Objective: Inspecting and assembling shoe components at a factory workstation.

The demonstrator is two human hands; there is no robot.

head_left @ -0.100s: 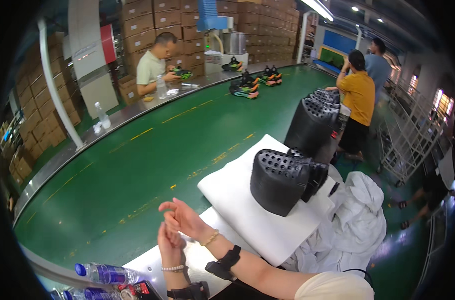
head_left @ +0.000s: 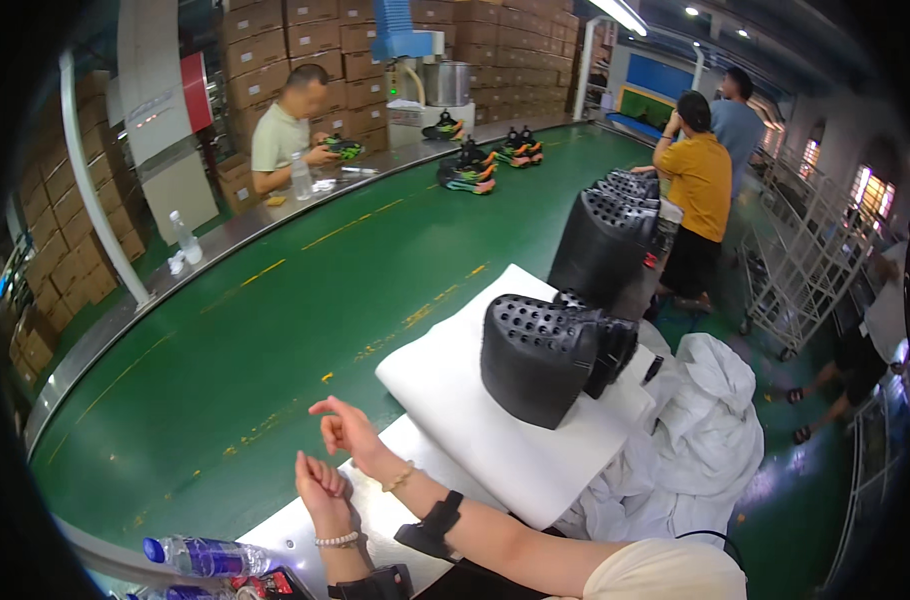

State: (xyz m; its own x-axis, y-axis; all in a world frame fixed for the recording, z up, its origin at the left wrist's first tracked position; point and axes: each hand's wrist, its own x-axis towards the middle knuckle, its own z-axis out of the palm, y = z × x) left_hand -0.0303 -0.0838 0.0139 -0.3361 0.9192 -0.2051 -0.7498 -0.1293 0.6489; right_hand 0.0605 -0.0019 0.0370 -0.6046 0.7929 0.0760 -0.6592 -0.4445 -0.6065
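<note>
My right hand (head_left: 353,432) hovers over the near edge of the green belt, palm turned inward. Its index finger points out and the others bend loosely, with nothing held. Just below and left of it is my left hand (head_left: 322,487), fingers curled in and nothing showing in them. A small gap lies between the two hands. Bracelets and black straps circle both wrists. Right of my hands, a white sheet (head_left: 445,385) covers part of the metal table (head_left: 385,500). A black, hole-topped moulded block (head_left: 535,365) stands on that sheet.
The green belt (head_left: 265,350) curves across the view, carrying several colourful shoes (head_left: 467,178). Plastic bottles (head_left: 205,556) lie lower left. White cloth (head_left: 690,450) is heaped at right. Another perforated black device (head_left: 600,245) stands beyond. A person (head_left: 287,140) across the belt holds a shoe; others stand farther right.
My hands have drawn slightly apart; before, they overlapped near the fingertips. The whole view has shifted a little, so the surroundings appear farther left.
</note>
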